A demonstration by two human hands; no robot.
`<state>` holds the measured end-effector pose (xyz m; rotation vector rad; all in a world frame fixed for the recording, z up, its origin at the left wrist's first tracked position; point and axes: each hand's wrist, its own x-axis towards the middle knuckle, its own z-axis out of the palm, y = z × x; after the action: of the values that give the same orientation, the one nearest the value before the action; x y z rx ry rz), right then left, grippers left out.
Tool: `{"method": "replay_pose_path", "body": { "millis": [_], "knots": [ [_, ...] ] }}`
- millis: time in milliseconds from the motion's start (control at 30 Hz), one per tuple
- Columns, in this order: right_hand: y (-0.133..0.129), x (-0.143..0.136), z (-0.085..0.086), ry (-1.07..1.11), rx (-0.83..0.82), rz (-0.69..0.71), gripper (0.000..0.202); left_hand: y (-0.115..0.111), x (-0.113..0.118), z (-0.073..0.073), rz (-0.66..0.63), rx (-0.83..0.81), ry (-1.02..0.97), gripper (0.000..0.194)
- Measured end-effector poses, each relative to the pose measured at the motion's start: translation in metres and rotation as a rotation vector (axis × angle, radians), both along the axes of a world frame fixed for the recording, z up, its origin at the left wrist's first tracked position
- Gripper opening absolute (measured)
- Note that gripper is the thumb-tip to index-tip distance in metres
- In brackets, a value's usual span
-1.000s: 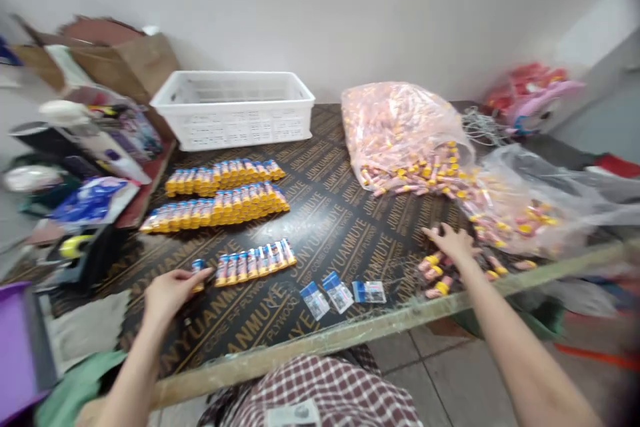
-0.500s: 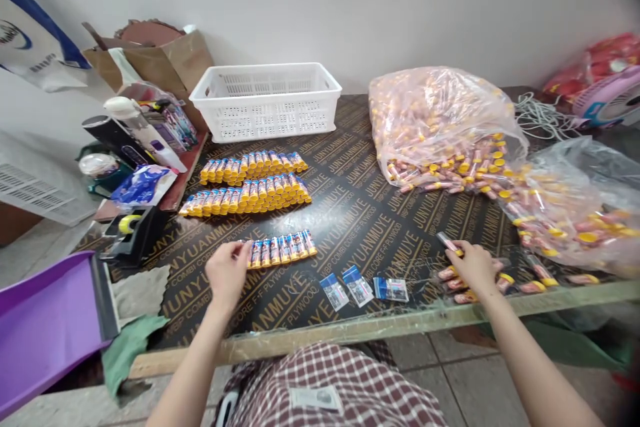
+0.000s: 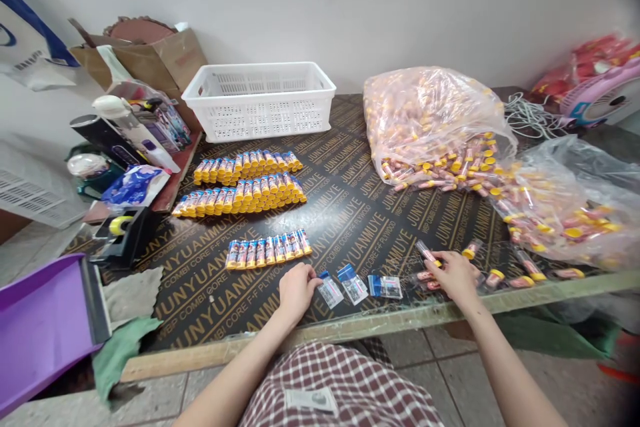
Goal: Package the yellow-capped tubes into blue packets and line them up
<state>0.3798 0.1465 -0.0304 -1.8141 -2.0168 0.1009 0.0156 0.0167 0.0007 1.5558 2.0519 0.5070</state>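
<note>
My left hand (image 3: 299,290) is at the leftmost of three small stacks of blue-and-white labels (image 3: 330,290). Thumb and forefinger are pinched together at that stack's upper left corner. With the other hand, my right hand (image 3: 454,275), I grip a small clear tube (image 3: 425,251) with pink contents and a yellow cap; its clear end points up and left. Under and around that hand lie more loose tubes (image 3: 494,279). Left of the labels, a short row of labelled tubes (image 3: 269,251) lies side by side, yellow caps toward me.
Behind are two stacked rows of labelled tubes (image 3: 245,197) and a white plastic basket (image 3: 260,113). Plastic bags full of tubes (image 3: 430,113) spread across the right. A tape dispenser (image 3: 123,233) and purple dustpan (image 3: 45,327) are at left. A wooden strip (image 3: 350,332) edges the table.
My left hand has moved right, from the end of the front tube row to the label stack. My right hand has shifted slightly left with the tube. The view has turned slightly.
</note>
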Motion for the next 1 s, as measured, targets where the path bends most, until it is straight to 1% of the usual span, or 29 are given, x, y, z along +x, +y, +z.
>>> {"method": "replay_pose_path", "body": {
  "millis": [100,167,200,233,300,333,367,433,467,533,567,633,733,833,900,1000],
  "knots": [
    [-0.005,-0.015,0.008,0.070,0.075,-0.004,0.036,-0.003,0.001,0.002,0.020,0.078,-0.103,0.013],
    [-0.013,-0.034,0.017,0.166,0.085,0.008,0.039,-0.005,0.003,0.004,0.045,0.140,-0.239,0.014],
    [-0.018,-0.046,0.023,0.264,0.056,0.021,0.040,-0.006,0.004,0.006,0.078,0.159,-0.339,0.014],
    [-0.024,-0.060,0.030,0.406,0.003,0.033,0.043,-0.006,0.005,0.008,0.127,0.159,-0.465,0.014],
    [-0.037,-0.089,0.043,0.745,-0.166,0.074,0.049,-0.005,0.006,0.014,0.263,0.116,-0.769,0.015],
    [-0.044,-0.104,0.050,0.870,-0.236,0.101,0.051,-0.004,0.006,0.018,0.332,0.085,-0.920,0.019],
    [-0.051,-0.118,0.056,0.951,-0.281,0.133,0.050,-0.003,0.005,0.022,0.391,0.055,-1.055,0.026],
    [-0.065,-0.143,0.067,1.029,-0.326,0.210,0.045,0.000,0.002,0.029,0.469,0.018,-1.253,0.040],
    [-0.072,-0.153,0.070,1.043,-0.342,0.248,0.041,0.002,0.000,0.033,0.494,0.012,-1.318,0.041],
    [-0.085,-0.169,0.075,1.050,-0.367,0.312,0.036,0.004,-0.005,0.036,0.554,0.013,-1.411,0.031],
    [-0.091,-0.174,0.076,1.046,-0.365,0.337,0.034,0.005,-0.007,0.037,0.590,0.022,-1.443,0.026],
    [-0.100,-0.182,0.076,1.016,-0.316,0.377,0.031,0.007,-0.011,0.037,0.659,0.056,-1.478,0.022],
    [-0.109,-0.188,0.075,0.918,-0.177,0.413,0.028,0.008,-0.015,0.034,0.711,0.114,-1.473,0.023],
    [-0.113,-0.190,0.076,0.810,-0.054,0.436,0.028,0.007,-0.016,0.033,0.774,0.160,-1.458,0.027],
    [-0.114,-0.192,0.077,0.769,-0.002,0.453,0.029,0.007,-0.016,0.033,0.807,0.179,-1.457,0.030],
    [-0.116,-0.194,0.078,0.745,0.031,0.482,0.030,0.007,-0.016,0.033,0.822,0.196,-1.459,0.032]
  ]
}}
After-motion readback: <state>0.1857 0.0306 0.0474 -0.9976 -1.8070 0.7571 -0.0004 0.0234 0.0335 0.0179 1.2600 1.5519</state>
